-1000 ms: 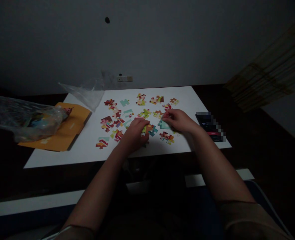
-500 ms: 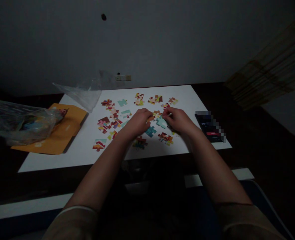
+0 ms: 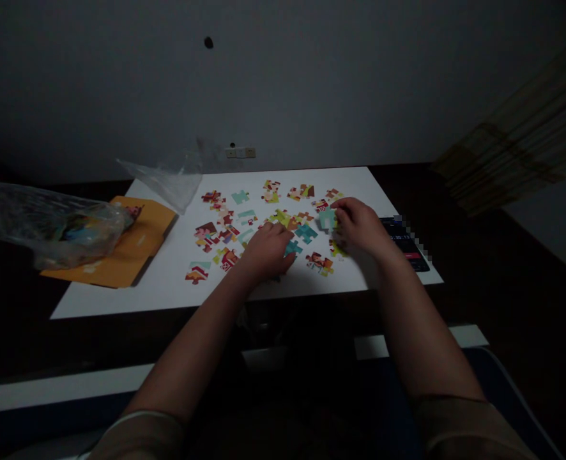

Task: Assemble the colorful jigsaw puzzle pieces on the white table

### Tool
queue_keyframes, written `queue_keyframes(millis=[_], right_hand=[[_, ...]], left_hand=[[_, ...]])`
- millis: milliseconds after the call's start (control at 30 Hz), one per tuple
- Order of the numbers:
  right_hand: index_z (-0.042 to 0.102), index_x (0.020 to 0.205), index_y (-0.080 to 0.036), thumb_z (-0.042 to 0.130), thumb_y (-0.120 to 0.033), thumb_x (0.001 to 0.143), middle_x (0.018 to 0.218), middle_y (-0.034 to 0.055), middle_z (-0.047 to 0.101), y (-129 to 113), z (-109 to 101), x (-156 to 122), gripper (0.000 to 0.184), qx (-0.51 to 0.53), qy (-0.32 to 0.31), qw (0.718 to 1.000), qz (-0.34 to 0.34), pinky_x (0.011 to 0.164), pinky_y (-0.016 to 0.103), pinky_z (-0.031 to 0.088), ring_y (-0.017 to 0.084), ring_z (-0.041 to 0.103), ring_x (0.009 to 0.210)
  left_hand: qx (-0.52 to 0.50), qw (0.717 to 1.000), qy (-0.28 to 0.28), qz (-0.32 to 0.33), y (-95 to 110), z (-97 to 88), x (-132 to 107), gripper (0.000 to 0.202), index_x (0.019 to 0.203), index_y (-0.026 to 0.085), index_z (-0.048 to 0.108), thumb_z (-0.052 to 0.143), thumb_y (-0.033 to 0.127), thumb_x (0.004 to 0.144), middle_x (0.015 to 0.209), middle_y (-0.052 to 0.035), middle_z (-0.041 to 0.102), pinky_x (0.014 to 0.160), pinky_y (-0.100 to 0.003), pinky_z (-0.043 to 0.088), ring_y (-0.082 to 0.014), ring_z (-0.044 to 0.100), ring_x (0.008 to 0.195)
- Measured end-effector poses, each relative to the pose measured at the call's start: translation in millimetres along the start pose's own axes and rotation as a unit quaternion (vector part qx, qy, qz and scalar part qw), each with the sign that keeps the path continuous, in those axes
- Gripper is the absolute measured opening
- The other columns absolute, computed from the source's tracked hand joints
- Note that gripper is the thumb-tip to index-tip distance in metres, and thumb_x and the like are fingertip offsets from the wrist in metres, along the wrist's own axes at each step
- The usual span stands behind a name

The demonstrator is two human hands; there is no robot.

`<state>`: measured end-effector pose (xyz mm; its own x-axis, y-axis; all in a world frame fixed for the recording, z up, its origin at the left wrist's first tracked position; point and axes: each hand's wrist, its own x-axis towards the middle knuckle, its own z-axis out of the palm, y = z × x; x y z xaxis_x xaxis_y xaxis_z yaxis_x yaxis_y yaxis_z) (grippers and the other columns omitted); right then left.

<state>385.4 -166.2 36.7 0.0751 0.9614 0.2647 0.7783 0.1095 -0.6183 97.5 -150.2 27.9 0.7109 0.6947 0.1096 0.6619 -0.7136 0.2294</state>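
Note:
Between the thumb and fingers of my right hand (image 3: 359, 223) is a pale green puzzle piece (image 3: 327, 219), raised a little over the white tabletop. My left hand (image 3: 269, 250) rests low over the pieces, thumb apart from the fingers and nothing visible in it. Its thumb is beside a teal piece (image 3: 292, 248), partly covered. Another teal piece (image 3: 306, 233) lies between the two hands. Just beyond are yellow-green pieces (image 3: 285, 218). A piece with brown and red print (image 3: 320, 263) lies nearer the front edge.
Several loose puzzle pieces (image 3: 216, 223) are spread on the left of the white table (image 3: 153, 300). An orange envelope (image 3: 151, 239) and a clear plastic bag (image 3: 53, 223) lie at the left. Another clear plastic sheet (image 3: 180, 185) stands behind. A phone (image 3: 407, 243) lies at the right.
My right hand has moved right, lifting the pale green piece away from the middle pieces. My left hand has drawn back slightly toward me, uncovering yellow-green pieces. The view has shifted slightly.

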Motion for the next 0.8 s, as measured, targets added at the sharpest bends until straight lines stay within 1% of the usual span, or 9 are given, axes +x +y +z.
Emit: queue_keyframes(millis=[100, 233, 333, 400, 500, 567, 667, 733, 800], right_hand=[[0.079, 0.124, -0.020, 0.050, -0.025, 0.105, 0.130, 0.0191, 0.079, 7.1, -8.2, 6.5, 0.035, -0.036, 0.011, 0.999, 0.001, 0.111, 0.052, 0.055, 0.035, 0.073, 0.122], [0.081, 0.125, -0.018, 0.046, -0.022, 0.107, 0.127, 0.0192, 0.080, 4.5, 0.3, 13.3, 0.039, -0.145, -0.071, 0.987, 0.019, 0.101, 0.046, 0.058, 0.033, 0.075, 0.114], [0.083, 0.117, -0.016, 0.051, -0.020, 0.104, 0.122, 0.0235, 0.080, -4.7, 11.2, 14.1, 0.035, -0.210, -0.098, 0.973, 0.015, 0.098, 0.049, 0.055, 0.036, 0.074, 0.109], [0.084, 0.114, -0.012, 0.054, -0.018, 0.103, 0.120, 0.0283, 0.079, -12.5, 15.7, 11.3, 0.032, -0.233, -0.100, 0.967, 0.013, 0.101, 0.055, 0.052, 0.041, 0.072, 0.111], [0.082, 0.122, -0.011, 0.054, -0.023, 0.106, 0.127, 0.0298, 0.076, -25.4, 19.4, 2.4, 0.034, -0.262, -0.096, 0.960, -0.009, 0.106, 0.060, 0.047, 0.046, 0.068, 0.121], [0.080, 0.129, -0.013, 0.058, -0.035, 0.108, 0.132, 0.0278, 0.075, -33.7, 23.3, -4.8, 0.038, -0.269, -0.099, 0.957, -0.036, 0.107, 0.060, 0.047, 0.046, 0.065, 0.125], [0.080, 0.131, -0.013, 0.066, -0.051, 0.105, 0.136, 0.0273, 0.073, -42.7, 34.3, -12.3, 0.048, -0.265, -0.119, 0.955, -0.053, 0.107, 0.057, 0.049, 0.047, 0.061, 0.127], [0.080, 0.129, -0.012, 0.067, -0.050, 0.104, 0.136, 0.0270, 0.073, -46.0, 43.1, -13.8, 0.047, -0.254, -0.124, 0.958, -0.047, 0.109, 0.055, 0.048, 0.046, 0.061, 0.128], [0.079, 0.126, -0.013, 0.069, -0.044, 0.103, 0.133, 0.0248, 0.075, -48.0, 49.3, -13.7, 0.040, -0.230, -0.114, 0.966, -0.036, 0.109, 0.052, 0.048, 0.044, 0.061, 0.126]], left_hand=[[-0.004, 1.000, -0.007, 0.013, -6.5, 5.4, 1.9, 0.030, 0.117, 0.019, 0.076, 0.071, 0.033, 0.092, 0.126, -0.0198, 0.074, 0.115, -0.062, 0.054, -0.0424, 0.065, 0.123], [-0.028, 0.999, -0.027, 0.024, -17.6, 8.8, 12.4, 0.019, 0.105, 0.021, 0.077, 0.075, 0.030, 0.088, 0.119, -0.0183, 0.074, 0.113, -0.061, 0.055, -0.0406, 0.068, 0.118], [-0.030, 0.998, -0.043, 0.031, -24.3, 7.6, 21.5, 0.019, 0.100, 0.022, 0.078, 0.083, 0.031, 0.084, 0.112, -0.0172, 0.074, 0.107, -0.058, 0.058, -0.0399, 0.069, 0.113], [-0.027, 0.998, -0.053, 0.029, -25.9, 5.6, 23.5, 0.025, 0.102, 0.022, 0.078, 0.088, 0.032, 0.082, 0.112, -0.0169, 0.074, 0.105, -0.056, 0.059, -0.0400, 0.070, 0.113], [-0.031, 0.998, -0.054, 0.027, -22.1, 0.8, 18.3, 0.036, 0.114, 0.021, 0.076, 0.091, 0.031, 0.082, 0.120, -0.0162, 0.076, 0.105, -0.055, 0.060, -0.0397, 0.070, 0.118], [-0.044, 0.998, -0.038, 0.025, -16.2, -2.9, 12.1, 0.036, 0.118, 0.022, 0.074, 0.087, 0.026, 0.085, 0.121, -0.0144, 0.078, 0.106, -0.053, 0.059, -0.0387, 0.070, 0.119], [-0.050, 0.999, 0.002, 0.000, -7.3, -6.4, 4.6, 0.028, 0.120, 0.024, 0.072, 0.075, 0.017, 0.093, 0.115, -0.0120, 0.081, 0.099, -0.049, 0.060, -0.0358, 0.073, 0.112], [-0.027, 0.999, 0.026, -0.008, -3.9, -5.3, 1.8, 0.026, 0.121, 0.024, 0.073, 0.066, 0.014, 0.099, 0.115, -0.0119, 0.082, 0.096, -0.048, 0.060, -0.0340, 0.075, 0.109], [0.008, 0.999, 0.029, 0.015, -2.6, -1.5, -0.6, 0.025, 0.118, 0.024, 0.076, 0.061, 0.013, 0.102, 0.115, -0.0123, 0.082, 0.098, -0.049, 0.059, -0.0337, 0.076, 0.111]])
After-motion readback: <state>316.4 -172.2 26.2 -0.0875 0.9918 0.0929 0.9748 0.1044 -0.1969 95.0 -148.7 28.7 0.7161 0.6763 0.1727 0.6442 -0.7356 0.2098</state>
